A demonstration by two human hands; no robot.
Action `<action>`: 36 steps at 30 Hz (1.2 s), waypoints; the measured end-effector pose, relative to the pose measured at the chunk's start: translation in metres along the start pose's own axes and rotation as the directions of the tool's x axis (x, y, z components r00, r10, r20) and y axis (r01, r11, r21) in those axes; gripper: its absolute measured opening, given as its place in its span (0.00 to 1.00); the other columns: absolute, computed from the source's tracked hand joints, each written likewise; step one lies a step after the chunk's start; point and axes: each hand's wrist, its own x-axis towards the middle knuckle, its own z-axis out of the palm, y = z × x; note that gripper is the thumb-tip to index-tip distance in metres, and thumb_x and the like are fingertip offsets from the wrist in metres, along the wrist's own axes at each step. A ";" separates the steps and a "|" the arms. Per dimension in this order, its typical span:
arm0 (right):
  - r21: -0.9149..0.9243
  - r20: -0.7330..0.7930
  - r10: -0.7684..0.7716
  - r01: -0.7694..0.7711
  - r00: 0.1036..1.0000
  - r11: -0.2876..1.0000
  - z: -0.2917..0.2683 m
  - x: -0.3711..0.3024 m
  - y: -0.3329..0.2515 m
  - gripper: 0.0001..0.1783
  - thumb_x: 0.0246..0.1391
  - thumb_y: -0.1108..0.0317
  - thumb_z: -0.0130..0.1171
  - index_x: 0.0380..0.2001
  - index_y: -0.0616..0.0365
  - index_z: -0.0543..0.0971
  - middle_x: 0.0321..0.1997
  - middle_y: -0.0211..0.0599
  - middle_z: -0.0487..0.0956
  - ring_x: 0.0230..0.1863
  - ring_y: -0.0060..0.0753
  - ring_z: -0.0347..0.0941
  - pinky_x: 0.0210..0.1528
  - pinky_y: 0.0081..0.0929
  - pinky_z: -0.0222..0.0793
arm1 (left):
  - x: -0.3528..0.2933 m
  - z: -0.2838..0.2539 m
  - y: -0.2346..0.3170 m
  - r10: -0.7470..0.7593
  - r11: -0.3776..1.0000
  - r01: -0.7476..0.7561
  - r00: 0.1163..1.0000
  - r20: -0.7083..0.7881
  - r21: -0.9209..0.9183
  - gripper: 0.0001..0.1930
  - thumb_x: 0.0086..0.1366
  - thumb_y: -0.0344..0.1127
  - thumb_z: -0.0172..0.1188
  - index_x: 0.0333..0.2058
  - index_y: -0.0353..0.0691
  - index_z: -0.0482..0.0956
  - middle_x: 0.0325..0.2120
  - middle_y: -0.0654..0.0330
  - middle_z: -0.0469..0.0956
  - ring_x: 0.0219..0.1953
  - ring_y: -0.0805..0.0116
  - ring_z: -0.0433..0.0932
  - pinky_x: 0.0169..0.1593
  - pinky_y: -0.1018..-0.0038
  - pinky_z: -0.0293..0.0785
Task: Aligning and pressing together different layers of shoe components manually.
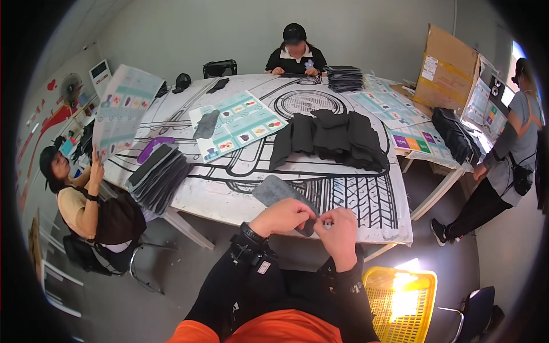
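A grey felt insole [278,192] lies over the near edge of the white table [229,200] with a black tyre drawing. My left hand [283,216] grips its near end from the left. My right hand [338,227] pinches the same end from the right, fingers curled. Both forearms wear black sleeves, and a black watch sits on my left wrist. A heap of black fabric pieces [331,139] lies on the middle of the table beyond the insole.
A stack of dark insoles [155,174] sits at the table's left. Printed sheets [237,123] lie on it. A yellow basket [400,303] stands on the floor at my right. Three other people sit or stand around; a cardboard box [446,68] is at right.
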 end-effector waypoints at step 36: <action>0.159 -0.075 0.033 -0.021 0.997 0.987 -0.017 0.028 0.050 0.05 0.57 0.75 0.67 0.38 0.61 0.85 0.32 0.37 0.80 0.31 0.31 0.75 0.37 0.29 0.72 | -0.049 -0.038 -0.121 0.209 0.924 -0.376 0.655 -0.726 -0.073 0.09 0.68 0.23 0.53 0.43 0.34 0.81 0.27 0.62 0.83 0.32 0.77 0.80 0.35 0.80 0.71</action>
